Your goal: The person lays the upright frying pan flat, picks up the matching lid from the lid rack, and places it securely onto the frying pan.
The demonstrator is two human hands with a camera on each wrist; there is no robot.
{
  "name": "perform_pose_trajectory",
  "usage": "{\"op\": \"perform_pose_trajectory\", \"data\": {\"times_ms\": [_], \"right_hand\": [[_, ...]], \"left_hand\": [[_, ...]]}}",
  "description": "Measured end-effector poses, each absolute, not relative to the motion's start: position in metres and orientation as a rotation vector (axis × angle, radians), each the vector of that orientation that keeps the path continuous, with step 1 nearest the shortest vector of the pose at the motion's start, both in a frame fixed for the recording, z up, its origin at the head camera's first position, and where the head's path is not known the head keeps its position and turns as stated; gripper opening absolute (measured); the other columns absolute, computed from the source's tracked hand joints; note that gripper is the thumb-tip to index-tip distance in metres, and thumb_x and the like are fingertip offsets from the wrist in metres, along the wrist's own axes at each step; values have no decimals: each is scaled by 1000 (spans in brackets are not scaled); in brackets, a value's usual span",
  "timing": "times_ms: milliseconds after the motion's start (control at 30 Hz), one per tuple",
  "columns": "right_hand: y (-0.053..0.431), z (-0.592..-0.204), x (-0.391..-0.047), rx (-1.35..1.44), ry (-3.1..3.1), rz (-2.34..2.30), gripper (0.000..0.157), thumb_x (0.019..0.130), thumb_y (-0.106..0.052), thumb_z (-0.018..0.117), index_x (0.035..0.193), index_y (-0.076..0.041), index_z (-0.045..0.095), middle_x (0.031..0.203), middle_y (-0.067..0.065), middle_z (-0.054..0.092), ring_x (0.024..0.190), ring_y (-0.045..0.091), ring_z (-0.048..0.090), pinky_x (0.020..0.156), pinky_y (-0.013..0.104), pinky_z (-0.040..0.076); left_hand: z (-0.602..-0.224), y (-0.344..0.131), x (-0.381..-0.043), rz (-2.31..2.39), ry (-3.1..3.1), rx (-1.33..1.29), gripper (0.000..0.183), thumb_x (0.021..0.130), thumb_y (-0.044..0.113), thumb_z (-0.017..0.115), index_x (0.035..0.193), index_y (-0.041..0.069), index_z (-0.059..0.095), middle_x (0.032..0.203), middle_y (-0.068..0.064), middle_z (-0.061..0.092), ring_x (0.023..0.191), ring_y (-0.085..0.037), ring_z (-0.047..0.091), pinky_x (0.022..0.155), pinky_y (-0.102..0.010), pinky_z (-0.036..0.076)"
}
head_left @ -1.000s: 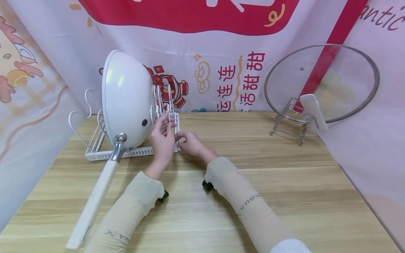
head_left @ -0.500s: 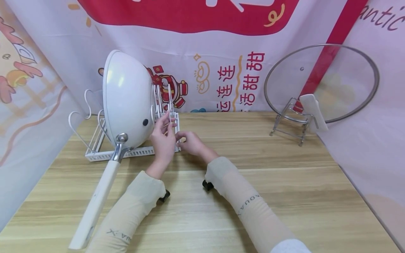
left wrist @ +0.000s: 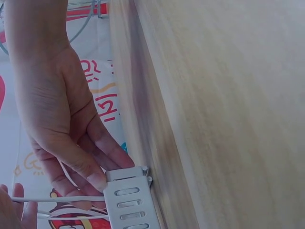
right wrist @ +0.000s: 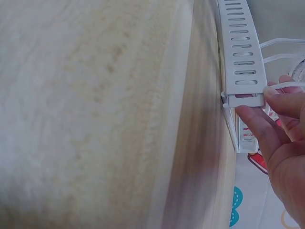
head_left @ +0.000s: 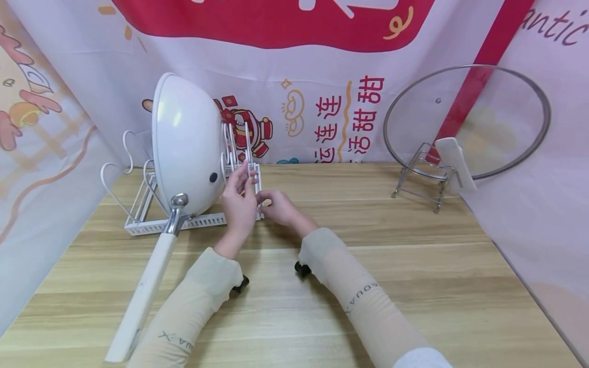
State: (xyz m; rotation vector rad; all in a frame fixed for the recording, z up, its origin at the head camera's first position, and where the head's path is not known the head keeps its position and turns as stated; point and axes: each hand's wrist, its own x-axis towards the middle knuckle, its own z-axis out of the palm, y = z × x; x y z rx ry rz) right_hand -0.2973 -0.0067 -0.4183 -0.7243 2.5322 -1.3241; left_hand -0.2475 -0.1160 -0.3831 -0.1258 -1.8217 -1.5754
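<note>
The right hand [head_left: 281, 208] is clamping its grip, thumb against fingers, on the near right corner of the white rack [head_left: 207, 221]; the left hand [head_left: 239, 204], just left of it, is pinching a wire loop [left wrist: 40, 199] at the rack's right end. From the right grip the rack is lying to the left, its long axis running left to right over the counter [head_left: 451, 276]. The right hand is sitting nearer the corner, the left nearer the pan [head_left: 186, 143], which is standing on edge among the wires, bottom facing right, and seems to be crowding that side; whether it is touching the left fingers, I cannot tell. Its handle [head_left: 143, 296] is slanting near and left, beside the left sleeve. Well apart at the right, the lid [head_left: 465, 122] is leaning upright in a stand [head_left: 443, 193], obstructing neither hand.
</note>
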Motion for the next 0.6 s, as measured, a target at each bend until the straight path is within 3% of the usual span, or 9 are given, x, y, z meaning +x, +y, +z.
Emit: {"op": "perform_pose_trajectory", "data": {"times_ms": [600], "right_hand": [[-3, -417, -299, -682, 2545, -1327, 23, 99, 1, 64, 119, -5, 73, 123, 9, 70, 118, 24, 60, 102, 37, 52]], "left_hand": [[-385, -111, -253, -1590, -1793, -116, 39, 97, -14, 58, 133, 0, 63, 117, -19, 71, 103, -34, 71, 93, -29, 57]]}}
